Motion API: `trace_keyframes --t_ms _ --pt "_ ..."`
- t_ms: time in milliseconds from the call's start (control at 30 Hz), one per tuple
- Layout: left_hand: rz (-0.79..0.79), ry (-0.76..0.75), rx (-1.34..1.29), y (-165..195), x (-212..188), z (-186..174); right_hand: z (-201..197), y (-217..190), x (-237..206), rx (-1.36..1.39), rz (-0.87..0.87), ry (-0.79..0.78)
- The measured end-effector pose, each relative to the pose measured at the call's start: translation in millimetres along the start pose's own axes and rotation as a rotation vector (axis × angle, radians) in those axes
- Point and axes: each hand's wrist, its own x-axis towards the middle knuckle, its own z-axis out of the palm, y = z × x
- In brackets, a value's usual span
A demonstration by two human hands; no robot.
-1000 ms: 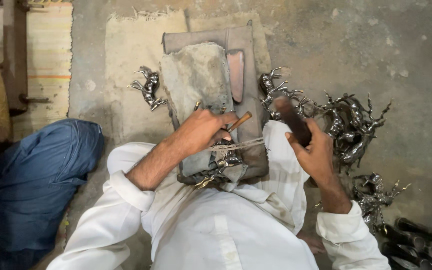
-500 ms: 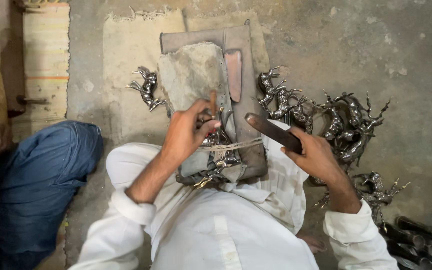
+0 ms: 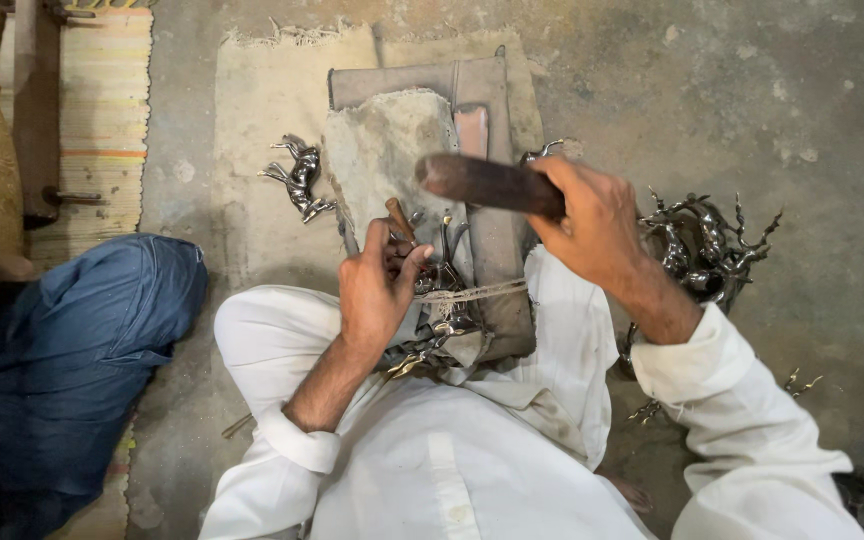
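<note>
While the block [image 3: 497, 250] bears the tied metal figure [image 3: 442, 320], stiff, spiky and likely heavy, the right hand [image 3: 592, 215] grips a mallet [image 3: 482, 180] and the left hand [image 3: 377, 285] pinches a chisel [image 3: 399, 218] against it

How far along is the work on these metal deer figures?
Looks done, possibly: one figure lies apart on the mat. In hand: the left hand sets a chisel on the tied-down piece; the right hand raises a mallet. Left, probably: the pile of figures.
</note>
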Motion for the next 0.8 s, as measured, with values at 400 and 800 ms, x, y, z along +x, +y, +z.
trace_keyframes --t_ms 400,800 --pt "0.066 -0.104 0.050 5.6 14.9 -1.8 -39.0 -18.4 58.2 -0.567 -0.147 -0.345" --pt "0.097 -0.275 0.066 11.7 30.6 -7.8 -35.6 10.7 36.1 -0.351 0.029 -0.417"
